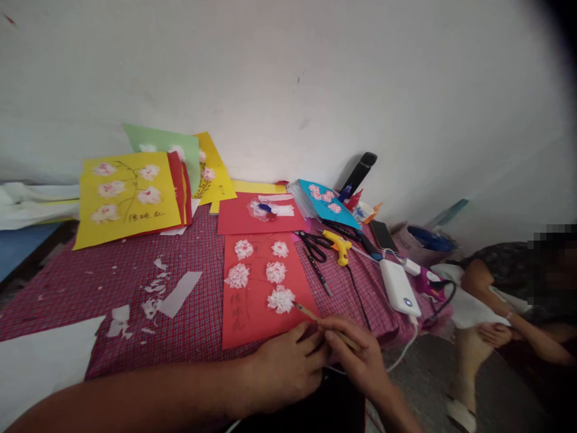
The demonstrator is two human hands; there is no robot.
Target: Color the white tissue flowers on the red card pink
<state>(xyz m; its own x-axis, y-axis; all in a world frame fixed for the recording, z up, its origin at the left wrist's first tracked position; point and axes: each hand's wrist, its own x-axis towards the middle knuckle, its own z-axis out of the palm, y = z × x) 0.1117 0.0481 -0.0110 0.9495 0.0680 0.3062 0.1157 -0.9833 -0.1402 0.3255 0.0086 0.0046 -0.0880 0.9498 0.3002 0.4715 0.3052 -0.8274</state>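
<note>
Tan, slim brush-like tool, likely light, stiff and best held mid-handle, is pinched by the right hand; whether the left hand grips anything is unclear.

My one camera sits on my head and looks forward and down over the near side of the table, so that my left hand and right hand come in close at the bottom, with the red sheet just beyond them near the middle. The view is wide: past the table it faces the wall, which fills most of the upper half, and at the right it takes in floor and a seated person. A dark curve rounds off the upper right corner.
</note>
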